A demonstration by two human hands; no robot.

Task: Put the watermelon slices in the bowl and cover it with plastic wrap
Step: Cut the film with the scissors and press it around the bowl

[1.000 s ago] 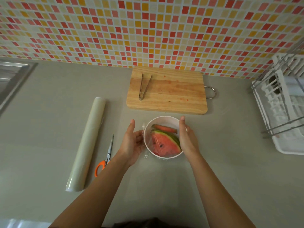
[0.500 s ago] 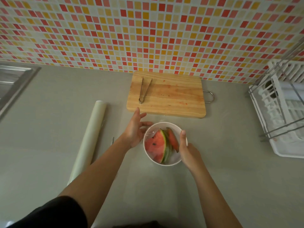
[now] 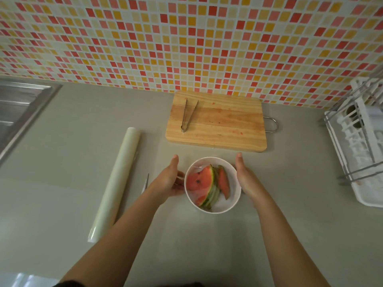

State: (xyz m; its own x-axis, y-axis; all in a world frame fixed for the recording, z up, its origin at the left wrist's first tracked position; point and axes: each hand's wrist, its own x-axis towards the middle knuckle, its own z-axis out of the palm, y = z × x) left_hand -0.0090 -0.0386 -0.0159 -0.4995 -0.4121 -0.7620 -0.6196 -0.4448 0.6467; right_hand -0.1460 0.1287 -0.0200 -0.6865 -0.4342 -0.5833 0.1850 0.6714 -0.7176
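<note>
A white bowl stands on the grey counter, in front of the cutting board. Several watermelon slices lie in it under a clear sheet of plastic wrap stretched over the rim. My left hand cups the bowl's left side, fingers against the wall. On the opposite side, my right hand presses flat against the bowl. The roll of plastic wrap lies lengthwise to the left of my left arm.
A wooden cutting board with metal tongs on it sits against the tiled wall. The tip of the scissors shows beside my left wrist. A white dish rack stands at the right, a steel sink at the left.
The bowl has been turned, so the slices now point another way. My left hand came back from the bowl's far side to its left wall. My right hand stayed on the right side.
</note>
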